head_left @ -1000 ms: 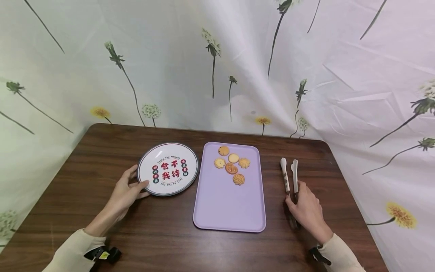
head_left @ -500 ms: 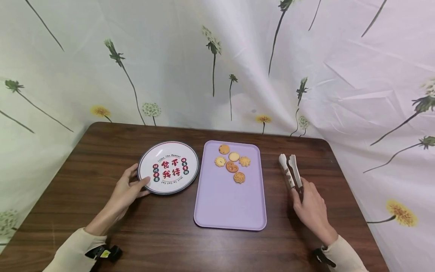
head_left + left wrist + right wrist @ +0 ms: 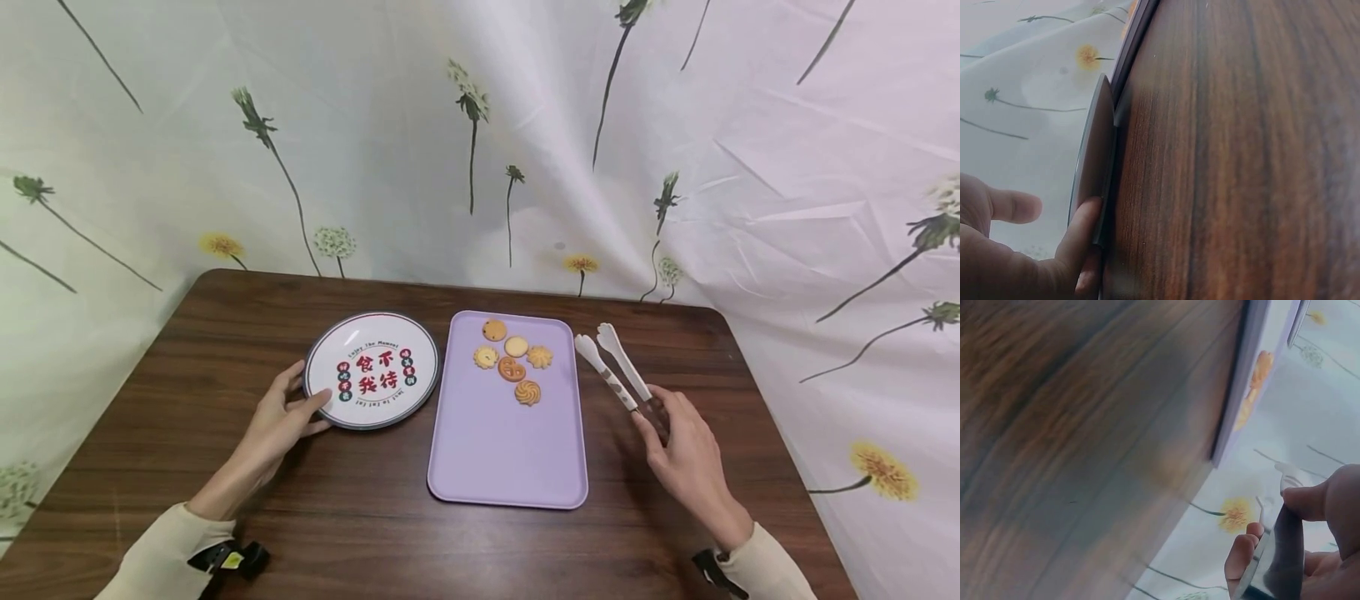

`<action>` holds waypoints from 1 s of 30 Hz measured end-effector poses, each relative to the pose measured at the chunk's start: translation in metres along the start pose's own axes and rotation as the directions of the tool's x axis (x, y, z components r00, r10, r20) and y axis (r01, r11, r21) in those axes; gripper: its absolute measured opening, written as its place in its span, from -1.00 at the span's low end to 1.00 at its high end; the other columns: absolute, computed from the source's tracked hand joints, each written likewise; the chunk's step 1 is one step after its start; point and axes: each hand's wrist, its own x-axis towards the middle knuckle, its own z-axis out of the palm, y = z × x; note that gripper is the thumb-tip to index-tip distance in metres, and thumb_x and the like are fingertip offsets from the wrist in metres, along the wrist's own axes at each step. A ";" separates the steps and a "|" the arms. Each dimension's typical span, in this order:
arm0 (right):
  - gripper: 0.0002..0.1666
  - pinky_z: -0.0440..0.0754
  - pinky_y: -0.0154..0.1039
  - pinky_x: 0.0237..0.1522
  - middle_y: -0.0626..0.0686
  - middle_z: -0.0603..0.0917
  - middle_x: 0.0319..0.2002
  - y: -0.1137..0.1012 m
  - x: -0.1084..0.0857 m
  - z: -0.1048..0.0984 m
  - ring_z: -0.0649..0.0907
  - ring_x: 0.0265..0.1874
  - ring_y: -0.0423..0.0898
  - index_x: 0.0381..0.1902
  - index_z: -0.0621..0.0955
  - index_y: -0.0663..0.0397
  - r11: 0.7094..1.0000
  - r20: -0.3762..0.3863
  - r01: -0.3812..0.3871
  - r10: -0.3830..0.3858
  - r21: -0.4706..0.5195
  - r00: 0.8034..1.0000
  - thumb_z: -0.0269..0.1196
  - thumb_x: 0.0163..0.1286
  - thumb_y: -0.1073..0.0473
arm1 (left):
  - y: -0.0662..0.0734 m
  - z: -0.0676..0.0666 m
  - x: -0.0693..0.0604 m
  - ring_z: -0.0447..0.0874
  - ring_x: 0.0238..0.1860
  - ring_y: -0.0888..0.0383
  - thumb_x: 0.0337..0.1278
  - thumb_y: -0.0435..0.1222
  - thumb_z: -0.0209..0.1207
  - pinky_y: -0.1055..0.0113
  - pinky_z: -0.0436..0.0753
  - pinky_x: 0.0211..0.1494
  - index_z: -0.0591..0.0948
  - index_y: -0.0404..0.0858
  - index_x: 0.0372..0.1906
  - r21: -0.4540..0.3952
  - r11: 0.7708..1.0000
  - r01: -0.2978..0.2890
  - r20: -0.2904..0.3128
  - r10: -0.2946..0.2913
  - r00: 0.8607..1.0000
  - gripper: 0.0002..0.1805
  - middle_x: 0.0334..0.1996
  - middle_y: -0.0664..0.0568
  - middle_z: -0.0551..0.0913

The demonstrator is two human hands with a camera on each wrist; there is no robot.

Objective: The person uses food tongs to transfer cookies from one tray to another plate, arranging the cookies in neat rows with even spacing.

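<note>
My left hand (image 3: pixel 281 421) is at the near left rim of a round white plate (image 3: pixel 386 329) with red and green lettering. In the left wrist view its fingers (image 3: pixel 1079 231) touch the rim from outside and below, while the thumb (image 3: pixel 1019 206) is raised apart from it. My right hand (image 3: pixel 690 467) holds food tongs (image 3: pixel 618 392) with white ends and metal handles. Their tips are spread, at the right edge of a lilac tray (image 3: pixel 502 467). Several cookies, among them a pretzel-shaped cookie (image 3: pixel 512 369) and a swirled round cookie (image 3: pixel 527 393), lie on the tray's far half.
Everything is on a dark wooden table (image 3: pixel 360 517). The plate stands just left of the tray. Behind the table hangs a pale cloth (image 3: pixel 375 150) printed with dandelions. A black strap device (image 3: pixel 228 560) sits on each wrist.
My right hand has taken up the tongs; they have swung left, their white tips spreading and moving to the tray's right edge. My left hand, plate and cookies have stayed put.
</note>
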 end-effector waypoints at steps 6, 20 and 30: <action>-0.51 0.55 -0.11 -0.39 0.06 0.71 -0.26 -0.012 0.001 -0.002 0.61 -0.33 -0.06 0.15 0.64 0.16 0.998 0.017 0.054 -0.054 -0.011 0.998 0.49 0.30 0.21 | 0.000 0.000 0.002 0.31 0.47 -0.24 0.63 -0.15 0.01 0.47 0.80 0.09 -0.36 -0.25 0.69 -0.007 1.000 -0.010 -0.009 0.010 1.000 -0.06 0.63 -0.45 -0.12; -0.52 0.69 -0.02 -0.36 -0.06 0.72 -0.18 -0.024 -0.006 0.011 0.68 -0.17 -0.08 0.19 0.67 -0.03 0.994 0.208 0.107 -0.099 -0.026 0.973 0.46 0.35 0.03 | -0.003 0.000 0.002 0.33 0.46 -0.20 0.64 -0.17 -0.02 0.49 0.80 0.09 -0.36 -0.27 0.69 0.005 1.000 0.002 -0.008 -0.002 1.000 -0.07 0.62 -0.47 -0.11; -0.51 0.63 -0.14 -0.41 -0.09 0.70 -0.20 -0.027 -0.010 0.022 0.62 -0.24 -0.14 0.18 0.69 -0.04 0.989 0.239 0.141 -0.129 -0.033 0.962 0.48 0.32 0.01 | -0.006 -0.002 0.000 0.17 0.53 -0.39 0.53 -0.57 -0.12 0.54 0.78 0.08 -0.36 -0.24 0.70 -0.037 0.998 -0.043 0.009 0.043 0.999 -0.10 0.65 -0.46 -0.24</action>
